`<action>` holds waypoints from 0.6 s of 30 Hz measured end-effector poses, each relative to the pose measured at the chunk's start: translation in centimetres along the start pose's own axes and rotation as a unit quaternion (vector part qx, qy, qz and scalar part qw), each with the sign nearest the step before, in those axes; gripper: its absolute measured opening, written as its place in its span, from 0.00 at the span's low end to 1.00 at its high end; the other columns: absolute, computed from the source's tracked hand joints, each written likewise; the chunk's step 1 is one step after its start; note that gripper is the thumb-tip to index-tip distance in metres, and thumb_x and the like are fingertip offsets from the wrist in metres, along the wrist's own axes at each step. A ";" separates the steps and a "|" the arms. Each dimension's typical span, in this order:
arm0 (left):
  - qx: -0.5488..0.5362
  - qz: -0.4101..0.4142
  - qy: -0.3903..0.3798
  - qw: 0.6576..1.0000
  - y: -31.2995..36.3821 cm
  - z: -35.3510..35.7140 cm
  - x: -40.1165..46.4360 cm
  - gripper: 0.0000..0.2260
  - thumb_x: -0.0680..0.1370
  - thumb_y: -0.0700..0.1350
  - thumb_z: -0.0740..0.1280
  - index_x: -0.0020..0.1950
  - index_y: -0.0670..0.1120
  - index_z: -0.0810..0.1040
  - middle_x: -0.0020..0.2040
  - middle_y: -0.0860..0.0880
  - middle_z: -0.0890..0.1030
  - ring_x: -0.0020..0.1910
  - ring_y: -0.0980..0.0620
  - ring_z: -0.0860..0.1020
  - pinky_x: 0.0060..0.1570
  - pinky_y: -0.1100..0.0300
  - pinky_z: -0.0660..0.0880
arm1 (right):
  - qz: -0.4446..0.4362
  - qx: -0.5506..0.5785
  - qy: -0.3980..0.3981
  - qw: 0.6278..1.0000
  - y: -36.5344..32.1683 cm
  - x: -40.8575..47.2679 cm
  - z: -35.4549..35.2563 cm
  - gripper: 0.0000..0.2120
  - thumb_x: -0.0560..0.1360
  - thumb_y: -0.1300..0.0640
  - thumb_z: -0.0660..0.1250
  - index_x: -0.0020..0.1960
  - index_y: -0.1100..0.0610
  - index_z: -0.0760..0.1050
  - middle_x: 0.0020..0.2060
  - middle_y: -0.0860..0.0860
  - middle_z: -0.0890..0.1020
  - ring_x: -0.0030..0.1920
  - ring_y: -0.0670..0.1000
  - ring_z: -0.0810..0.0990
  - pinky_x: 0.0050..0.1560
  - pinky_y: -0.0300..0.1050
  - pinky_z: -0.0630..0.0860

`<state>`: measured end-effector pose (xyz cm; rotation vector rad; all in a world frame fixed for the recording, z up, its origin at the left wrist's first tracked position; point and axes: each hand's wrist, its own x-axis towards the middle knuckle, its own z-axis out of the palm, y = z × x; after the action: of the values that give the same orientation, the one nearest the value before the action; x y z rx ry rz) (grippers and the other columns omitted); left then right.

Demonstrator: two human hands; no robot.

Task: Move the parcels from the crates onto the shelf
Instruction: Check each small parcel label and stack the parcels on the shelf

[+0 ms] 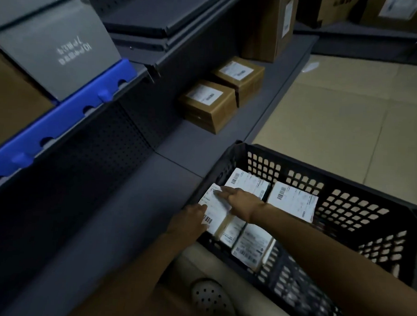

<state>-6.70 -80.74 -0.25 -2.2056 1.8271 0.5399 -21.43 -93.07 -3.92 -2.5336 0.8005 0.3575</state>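
A black perforated crate [357,210] stands on the floor beside the dark grey bottom shelf [130,214]. Several small boxes with white labels lie inside, among them one at the far side [293,203] and one at the near side [251,249]. One labelled parcel [216,213] sits tilted at the crate's left rim. My left hand [191,222] holds its near left edge. My right hand [239,198] lies on its top with fingers stretched out flat. Two brown parcels [208,104] [240,77] rest on the shelf further along.
A tall brown carton [271,25] stands at the shelf's far end. Upper shelves carry a blue bin [62,119] with a grey lid and flat dark panels [160,16]. Beige floor tiles [346,115] spread to the right. A white perforated shoe [209,297] shows below.
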 end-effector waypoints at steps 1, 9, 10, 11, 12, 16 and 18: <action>0.004 -0.007 0.000 1.000 0.0 0.4 -0.1 0.24 0.79 0.51 0.64 0.72 0.45 0.66 0.69 0.48 0.71 0.66 0.46 0.71 0.60 0.52 0.72 | 0.001 -0.008 -0.006 1.000 -0.1 0.3 0.7 0.38 0.77 0.64 0.63 0.80 0.51 0.47 0.79 0.54 0.49 0.74 0.60 0.60 0.71 0.53 0.65; 0.005 -0.018 -0.020 1.000 1.3 3.3 0.7 0.35 0.81 0.57 0.59 0.80 0.44 0.44 0.79 0.41 0.51 0.76 0.42 0.58 0.71 0.49 0.63 | 0.041 -0.007 0.060 0.997 0.5 0.4 2.7 0.42 0.76 0.66 0.64 0.79 0.48 0.42 0.79 0.54 0.44 0.73 0.62 0.61 0.67 0.61 0.70; -0.004 -0.018 -0.017 1.000 1.5 3.5 0.7 0.36 0.81 0.58 0.59 0.80 0.45 0.43 0.80 0.42 0.48 0.76 0.41 0.57 0.72 0.49 0.62 | 0.046 -0.006 0.068 0.997 0.7 0.3 2.6 0.41 0.77 0.66 0.64 0.79 0.48 0.43 0.79 0.56 0.46 0.72 0.62 0.62 0.67 0.60 0.70; -0.021 -0.018 -0.011 1.000 1.7 3.6 0.7 0.36 0.81 0.57 0.59 0.80 0.46 0.42 0.80 0.43 0.46 0.76 0.41 0.57 0.71 0.48 0.62 | 0.051 -0.005 0.075 0.996 1.0 0.1 2.4 0.40 0.77 0.66 0.64 0.79 0.49 0.44 0.78 0.58 0.49 0.72 0.63 0.64 0.68 0.58 0.70; -0.044 -0.019 -0.005 0.999 1.9 3.8 0.8 0.36 0.81 0.56 0.60 0.80 0.47 0.41 0.80 0.45 0.44 0.75 0.41 0.58 0.70 0.48 0.63 | 0.056 -0.003 0.082 0.995 1.3 -0.2 2.2 0.39 0.77 0.65 0.63 0.79 0.49 0.45 0.77 0.60 0.53 0.71 0.63 0.65 0.67 0.57 0.71; -0.158 -0.033 0.023 0.987 2.9 3.9 1.3 0.33 0.81 0.47 0.61 0.80 0.49 0.44 0.80 0.49 0.42 0.74 0.44 0.61 0.67 0.53 0.65 | 0.075 0.016 0.106 0.991 2.0 -1.4 1.8 0.36 0.77 0.66 0.61 0.79 0.48 0.50 0.66 0.59 0.68 0.64 0.61 0.72 0.60 0.53 0.75; -0.202 -0.043 0.044 0.977 3.3 3.9 1.5 0.32 0.81 0.42 0.61 0.80 0.47 0.47 0.80 0.50 0.43 0.75 0.46 0.60 0.67 0.55 0.65 | 0.092 0.029 0.109 0.989 2.2 -1.9 1.7 0.37 0.76 0.68 0.61 0.79 0.50 0.51 0.66 0.59 0.69 0.64 0.61 0.72 0.60 0.53 0.75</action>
<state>-10.24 -81.16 -4.17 -2.5913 1.7789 0.8756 -24.43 -92.96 -5.43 -2.4786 1.1146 0.1120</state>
